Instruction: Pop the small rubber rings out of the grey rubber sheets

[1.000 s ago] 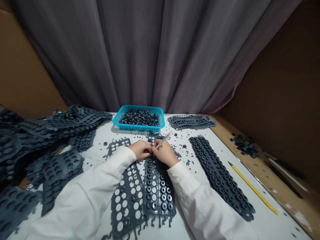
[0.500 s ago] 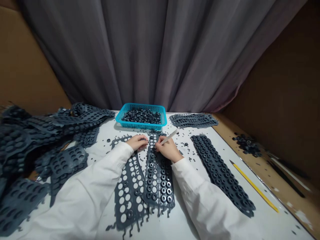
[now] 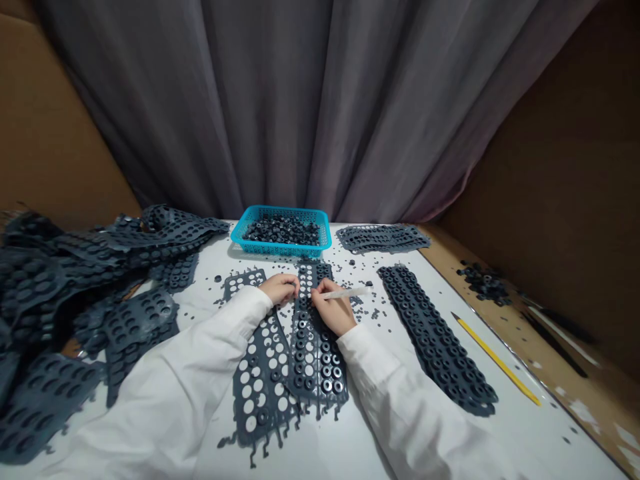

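In the middle of the table lies a dark rubber sheet with rows of round holes and ring-shaped parts. At its left edge is my left hand, fingers curled and closed; what they pinch, if anything, is hidden. My right hand is closed around a white pen-like stick, its back end pointing right. The fingertips of that hand are over the upper part of the sheet, and the stick's tip is hidden by them. A second holed rubber sheet lies under my left forearm, partly beneath the first.
Behind my hands stands a blue basket of small black parts. Rubber sheets are heaped at left. On the right lie a ring-filled strip, a yellow pencil-like tool and a pile of black parts. Small scraps dot the white table.
The white stick has tilted from pointing up and right to lying nearly level. My right hand has shifted slightly down; my left hand is still closed beside the sheet. The view has shifted slightly.
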`<state>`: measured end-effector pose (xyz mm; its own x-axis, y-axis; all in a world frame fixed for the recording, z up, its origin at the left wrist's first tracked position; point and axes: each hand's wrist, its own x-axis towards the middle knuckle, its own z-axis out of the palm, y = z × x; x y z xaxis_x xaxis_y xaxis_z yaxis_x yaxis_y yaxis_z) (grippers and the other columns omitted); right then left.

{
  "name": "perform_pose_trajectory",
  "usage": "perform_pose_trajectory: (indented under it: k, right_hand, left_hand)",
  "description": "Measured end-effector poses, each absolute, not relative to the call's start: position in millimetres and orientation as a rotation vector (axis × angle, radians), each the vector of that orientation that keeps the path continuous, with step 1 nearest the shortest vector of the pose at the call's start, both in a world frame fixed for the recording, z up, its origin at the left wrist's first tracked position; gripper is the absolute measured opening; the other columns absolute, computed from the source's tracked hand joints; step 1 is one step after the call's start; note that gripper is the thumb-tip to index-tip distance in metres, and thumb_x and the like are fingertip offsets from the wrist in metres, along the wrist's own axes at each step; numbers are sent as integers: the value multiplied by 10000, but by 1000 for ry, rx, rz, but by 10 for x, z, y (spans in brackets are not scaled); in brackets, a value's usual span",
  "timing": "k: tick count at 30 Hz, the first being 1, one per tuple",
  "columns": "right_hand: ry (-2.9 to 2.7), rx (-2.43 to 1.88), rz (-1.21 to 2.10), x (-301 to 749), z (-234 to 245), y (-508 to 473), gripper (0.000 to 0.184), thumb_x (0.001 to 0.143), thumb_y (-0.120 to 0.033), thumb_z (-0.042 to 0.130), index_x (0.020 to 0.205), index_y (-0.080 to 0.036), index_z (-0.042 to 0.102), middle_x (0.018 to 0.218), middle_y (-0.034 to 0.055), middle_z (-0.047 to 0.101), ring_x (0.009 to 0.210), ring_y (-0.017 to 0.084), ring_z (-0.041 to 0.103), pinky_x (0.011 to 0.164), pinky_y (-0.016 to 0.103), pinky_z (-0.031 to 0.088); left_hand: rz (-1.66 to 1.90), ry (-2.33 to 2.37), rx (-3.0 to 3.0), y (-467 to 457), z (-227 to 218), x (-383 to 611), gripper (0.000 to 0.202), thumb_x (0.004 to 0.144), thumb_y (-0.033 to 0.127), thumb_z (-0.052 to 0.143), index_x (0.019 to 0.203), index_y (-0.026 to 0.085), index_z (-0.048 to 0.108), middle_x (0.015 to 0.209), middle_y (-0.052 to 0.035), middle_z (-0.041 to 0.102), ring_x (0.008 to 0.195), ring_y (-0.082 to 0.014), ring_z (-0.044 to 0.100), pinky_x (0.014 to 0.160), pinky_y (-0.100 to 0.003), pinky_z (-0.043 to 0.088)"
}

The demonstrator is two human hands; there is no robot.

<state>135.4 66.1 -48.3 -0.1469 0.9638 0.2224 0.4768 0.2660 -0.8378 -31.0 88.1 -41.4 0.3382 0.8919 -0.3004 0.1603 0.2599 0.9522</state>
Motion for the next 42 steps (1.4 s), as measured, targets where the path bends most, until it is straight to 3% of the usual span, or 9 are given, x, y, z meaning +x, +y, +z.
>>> perform_pose_trajectory:
  k: [5, 10, 14, 17, 25, 28, 42]
  right_hand:
    - [-1696, -1320, 810, 1365, -506, 658, 182, 741, -287, 478, 587, -197, 442, 510, -32, 531, 500, 121, 483, 520, 223, 345]
    - [-1750, -1318, 781, 1359, -518, 655, 180, 736, -273, 473, 575, -193, 452, 507, -32, 521, 501, 117, 469, 511, 219, 328]
    - [-1779, -1323, 736, 1353, -517, 651, 181, 721, -252, 467, 555, -197, 422, 480, -45, 474, 482, 111, 439, 489, 214, 302]
    - [-1784, -1327, 714, 1355, -526, 652, 179, 715, -245, 468, 552, -198, 412, 473, -50, 451, 475, 109, 429, 484, 212, 294]
    - [-1793, -1349, 702, 1355, -543, 658, 170, 711, -245, 472, 558, -200, 413, 478, -52, 443, 478, 109, 429, 478, 208, 287]
    - [-1799, -1361, 679, 1350, -533, 660, 168, 697, -234, 470, 547, -201, 403, 471, -55, 432, 471, 107, 421, 475, 210, 283]
    - [-1803, -1384, 698, 1359, -528, 680, 167, 661, -218, 477, 522, -205, 387, 451, -50, 420, 465, 110, 411, 461, 212, 277]
  left_hand:
    - [665, 1109, 1104, 883, -356, -299, 82, 584, 203, 493, 642, 168, 447, 542, 30, 511, 338, -50, 347, 329, -169, 219]
    - [698, 1141, 1092, 881, -389, -272, 265, 721, 415, 488, 661, 162, 434, 541, 29, 479, 341, -48, 362, 324, -162, 225]
    - [695, 1146, 1241, 867, -436, -280, 166, 729, 328, 515, 775, 174, 472, 531, 64, 470, 344, -50, 334, 347, -163, 217]
    - [653, 1173, 1728, 854, -429, -312, 136, 731, 283, 537, 803, 169, 525, 519, 69, 460, 434, -74, 390, 442, -183, 291]
    - [304, 1167, 2393, 840, -382, -300, 136, 718, 220, 603, 842, 183, 562, 706, -7, 566, 683, -166, 530, 623, -237, 366]
    - [330, 1095, 2464, 836, -409, -287, 27, 755, 199, 553, 765, 176, 544, 745, -32, 579, 722, -176, 542, 662, -247, 381]
    - [802, 1346, 2124, 856, -499, -409, 162, 754, 311, 540, 728, 165, 605, 707, -20, 649, 683, -154, 565, 675, -255, 421]
